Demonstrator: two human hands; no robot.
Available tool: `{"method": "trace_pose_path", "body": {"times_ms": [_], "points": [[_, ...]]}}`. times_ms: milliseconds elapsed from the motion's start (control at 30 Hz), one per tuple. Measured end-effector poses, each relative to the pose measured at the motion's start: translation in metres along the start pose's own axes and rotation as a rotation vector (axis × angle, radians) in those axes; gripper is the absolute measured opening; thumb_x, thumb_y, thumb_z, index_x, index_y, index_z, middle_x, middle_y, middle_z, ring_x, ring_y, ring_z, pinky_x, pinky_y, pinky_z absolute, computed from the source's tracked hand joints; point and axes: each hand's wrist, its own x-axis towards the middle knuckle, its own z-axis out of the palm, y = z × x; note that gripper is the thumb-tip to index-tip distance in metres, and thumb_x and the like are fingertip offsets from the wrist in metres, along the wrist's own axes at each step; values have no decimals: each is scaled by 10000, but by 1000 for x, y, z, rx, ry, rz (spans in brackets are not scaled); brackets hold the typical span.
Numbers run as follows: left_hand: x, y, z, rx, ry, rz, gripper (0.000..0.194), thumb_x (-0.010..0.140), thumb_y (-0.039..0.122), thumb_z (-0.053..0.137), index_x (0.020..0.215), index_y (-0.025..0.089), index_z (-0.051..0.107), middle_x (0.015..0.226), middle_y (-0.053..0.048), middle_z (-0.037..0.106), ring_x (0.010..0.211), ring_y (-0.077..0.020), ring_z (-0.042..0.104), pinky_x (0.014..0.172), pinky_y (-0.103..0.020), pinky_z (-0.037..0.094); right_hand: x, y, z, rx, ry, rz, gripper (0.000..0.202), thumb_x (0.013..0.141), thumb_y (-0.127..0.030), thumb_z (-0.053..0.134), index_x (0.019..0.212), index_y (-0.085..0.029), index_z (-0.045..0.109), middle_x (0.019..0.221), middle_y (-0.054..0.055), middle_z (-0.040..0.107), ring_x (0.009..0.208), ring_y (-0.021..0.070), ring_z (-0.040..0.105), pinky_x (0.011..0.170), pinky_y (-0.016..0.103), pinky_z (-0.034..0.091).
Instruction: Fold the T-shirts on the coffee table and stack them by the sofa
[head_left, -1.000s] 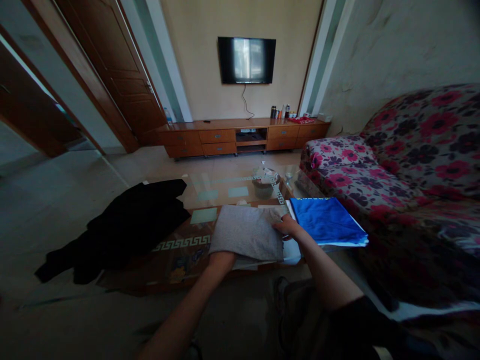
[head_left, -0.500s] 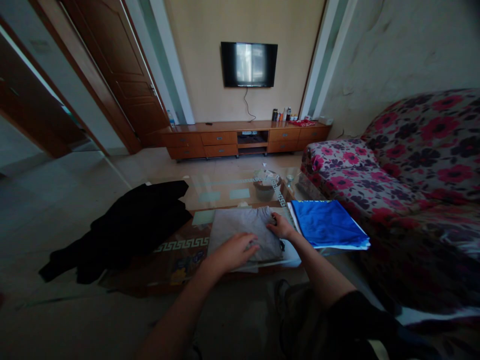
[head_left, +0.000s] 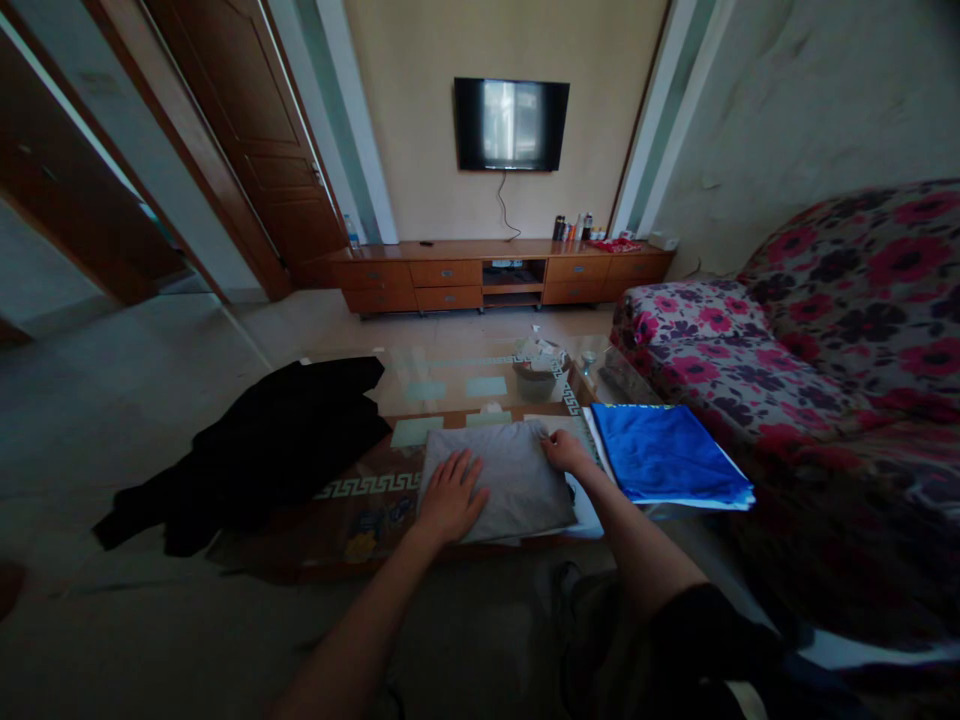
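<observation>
A folded grey garment [head_left: 517, 485] lies flat on the glass coffee table [head_left: 442, 365], with something white showing beneath its right and front edges. My left hand [head_left: 452, 497] rests flat on the garment's left part, fingers spread. At the far right corner, my right hand [head_left: 564, 451] is closed, with the cloth pinched between thumb and fingers. Just right of it sits a folded blue garment [head_left: 664, 452] on top of white cloth. A black garment [head_left: 274, 445] is spread loosely over the table's left end.
Under the glass stands a bin [head_left: 536, 375] with crumpled paper. A flower-patterned sofa [head_left: 750, 370] borders the right side. Against the far wall is a low wooden cabinet [head_left: 450, 272], with a television [head_left: 511, 125] above it.
My left hand has moved left and flattened onto the grey garment, which now looks smoother. My right hand stays at its far right corner. The view has shifted slightly.
</observation>
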Motion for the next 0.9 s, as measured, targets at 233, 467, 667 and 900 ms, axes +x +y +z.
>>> {"method": "trace_pose_path", "body": {"times_ms": [233, 467, 667, 900], "points": [[7, 10, -31, 16, 23, -38, 510, 1030, 437, 336, 1446, 231, 548, 1570, -114, 476, 1430, -296, 439, 1170, -476, 350, -41, -64, 7, -202, 214, -69, 534, 940, -312, 548, 1411, -61, 526, 1446, 290, 528, 1348, 384, 498, 1068, 520, 400], [40, -2, -11, 23, 152, -91, 580, 1003, 386, 382, 1545, 192, 446, 1637, -112, 393, 1534, -301, 285, 1252, -496, 202, -60, -108, 41, -248, 122, -619, 590, 1057, -476, 339, 1594, -235, 377, 1673, 108, 314, 1559, 305, 193, 1241, 516, 125], [44, -19, 7, -23, 91, -47, 668, 958, 314, 414, 1609, 184, 344, 1676, -92, 319, 1568, -281, 217, 1270, -481, 165, -58, -107, 79, -229, 42, -556, 669, 1061, -570, 231, 1656, -267, 210, 1717, 81, 139, 1587, 301, 98, 1251, 544, 28], [43, -39, 0, -25, 157, -144, 637, 1007, 479, 367, 1588, 219, 383, 1653, -113, 363, 1554, -306, 259, 1259, -537, 172, -40, -90, 59, -207, 28, -441, 667, 1062, -568, 224, 1626, -225, 326, 1708, 97, 195, 1589, 289, 88, 1252, 511, 44]]}}
